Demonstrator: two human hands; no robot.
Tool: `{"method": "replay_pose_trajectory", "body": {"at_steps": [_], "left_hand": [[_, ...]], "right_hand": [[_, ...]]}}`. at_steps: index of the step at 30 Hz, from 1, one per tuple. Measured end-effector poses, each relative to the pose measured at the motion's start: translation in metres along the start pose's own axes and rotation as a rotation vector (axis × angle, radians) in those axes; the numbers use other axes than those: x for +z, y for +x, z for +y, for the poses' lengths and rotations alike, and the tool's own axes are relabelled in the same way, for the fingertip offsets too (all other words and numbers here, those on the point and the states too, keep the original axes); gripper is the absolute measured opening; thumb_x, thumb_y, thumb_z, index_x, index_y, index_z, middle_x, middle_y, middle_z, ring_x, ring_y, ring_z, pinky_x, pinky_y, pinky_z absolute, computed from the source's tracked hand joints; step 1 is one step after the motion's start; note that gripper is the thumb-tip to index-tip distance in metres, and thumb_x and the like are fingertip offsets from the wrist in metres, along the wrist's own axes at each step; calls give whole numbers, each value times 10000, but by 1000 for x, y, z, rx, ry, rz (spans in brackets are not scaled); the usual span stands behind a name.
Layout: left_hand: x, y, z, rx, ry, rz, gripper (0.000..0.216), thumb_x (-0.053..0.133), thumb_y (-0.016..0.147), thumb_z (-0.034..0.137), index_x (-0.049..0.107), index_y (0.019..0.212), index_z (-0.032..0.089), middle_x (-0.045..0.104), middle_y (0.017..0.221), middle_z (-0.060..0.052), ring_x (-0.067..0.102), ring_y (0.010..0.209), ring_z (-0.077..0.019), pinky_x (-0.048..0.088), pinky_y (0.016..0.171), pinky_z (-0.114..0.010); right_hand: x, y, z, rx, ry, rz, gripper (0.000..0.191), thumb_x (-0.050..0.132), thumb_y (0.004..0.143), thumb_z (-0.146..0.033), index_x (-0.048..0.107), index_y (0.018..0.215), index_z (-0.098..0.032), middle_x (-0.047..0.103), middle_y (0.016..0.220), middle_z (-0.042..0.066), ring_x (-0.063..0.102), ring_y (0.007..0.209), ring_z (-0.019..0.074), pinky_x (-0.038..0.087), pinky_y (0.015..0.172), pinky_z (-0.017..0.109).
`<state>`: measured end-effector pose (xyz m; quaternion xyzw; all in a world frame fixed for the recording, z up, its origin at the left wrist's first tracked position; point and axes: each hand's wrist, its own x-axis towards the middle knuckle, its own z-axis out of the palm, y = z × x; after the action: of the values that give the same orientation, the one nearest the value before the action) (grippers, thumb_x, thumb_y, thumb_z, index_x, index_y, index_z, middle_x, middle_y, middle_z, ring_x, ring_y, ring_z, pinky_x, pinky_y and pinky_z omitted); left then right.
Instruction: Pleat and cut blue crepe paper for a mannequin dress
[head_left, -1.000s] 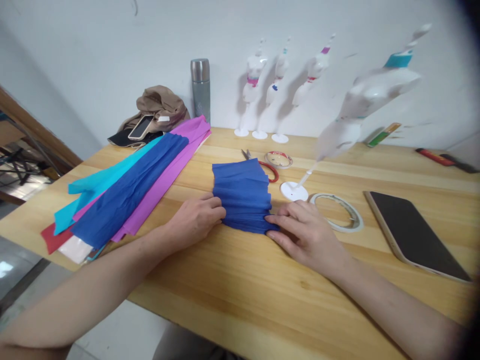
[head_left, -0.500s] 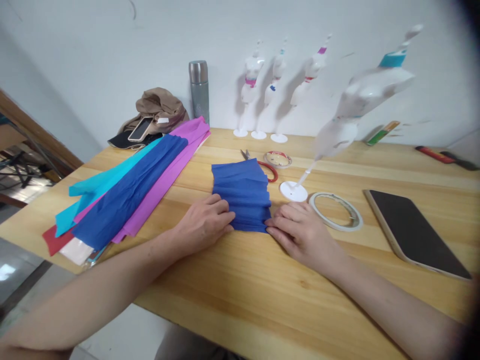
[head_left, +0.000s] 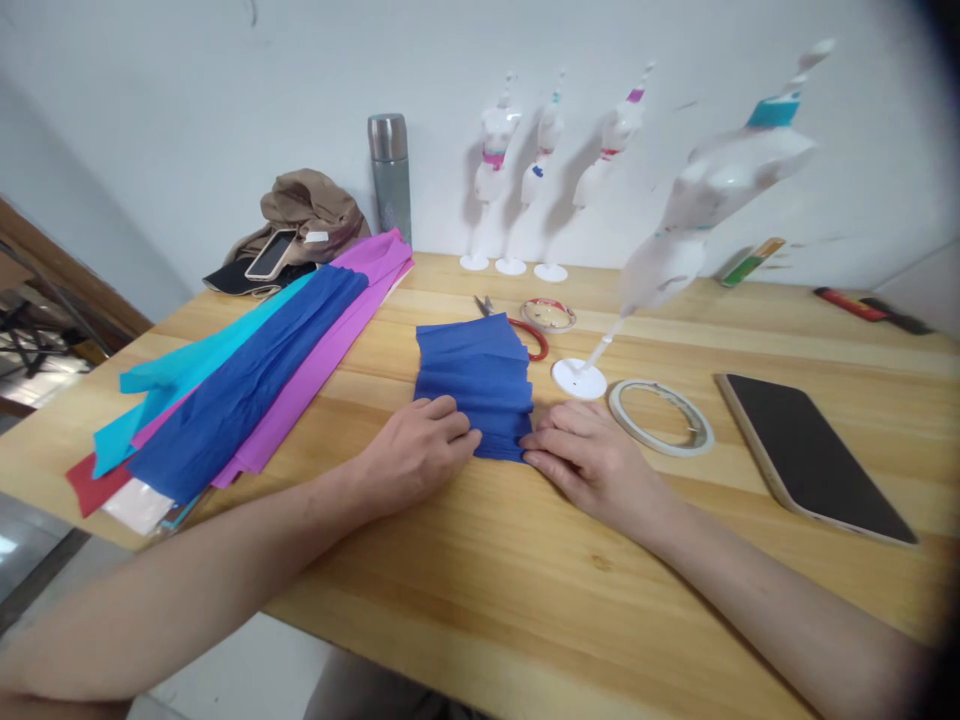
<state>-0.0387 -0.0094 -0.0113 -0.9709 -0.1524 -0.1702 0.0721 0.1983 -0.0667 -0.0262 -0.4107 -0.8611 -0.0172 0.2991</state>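
Two bare hands close on a blue pleated paper (head_left: 472, 385) that lies flat near the middle of a wooden table (head_left: 480, 590). The left hand (head_left: 420, 450) has its fingers curled together over the sheet's near left corner. The right hand (head_left: 592, 455) pinches the near right corner, fingertips touching the fold. Both forearms reach in from the table's near edge.

Just behind the sheet, red-handled scissors (head_left: 525, 335) lie partly under its far edge, with a small tape roll (head_left: 551, 315) beside them. To the right of the sheet stands a white dress-form figure (head_left: 697, 220) on a round base, tilted in this view. A flat white tape ring (head_left: 660, 415) lies just beyond the right hand. Farther right, a dark-screened tablet (head_left: 814, 450) lies face up.

Along the left side, long crepe sheets (head_left: 247, 375) in blue, turquoise, purple and red are stacked, running from the far edge toward the near left corner. At the far edge stand three small dress forms (head_left: 551, 170) and a steel flask (head_left: 390, 175). A brown cloth bundle (head_left: 311, 205) with a phone (head_left: 270, 253) resting on it sits at the far left corner. A glue stick (head_left: 746, 262) and a red-and-black tool (head_left: 862, 308) lie toward the far right corner.
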Motion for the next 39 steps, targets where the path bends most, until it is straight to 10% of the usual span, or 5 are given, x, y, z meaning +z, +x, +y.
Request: {"method": "replay_pose_trajectory", "body": {"at_steps": [39], "left_hand": [[14, 0, -6, -164, -194, -14, 252, 462, 922, 183, 700, 840, 180, 617, 794, -47, 528, 751, -145, 435, 670, -242]], "right_hand": [[11, 6, -15, 126, 38, 37, 144, 609, 854, -280, 665, 950, -189, 647, 894, 86, 592, 839, 237, 463, 736, 418]]}}
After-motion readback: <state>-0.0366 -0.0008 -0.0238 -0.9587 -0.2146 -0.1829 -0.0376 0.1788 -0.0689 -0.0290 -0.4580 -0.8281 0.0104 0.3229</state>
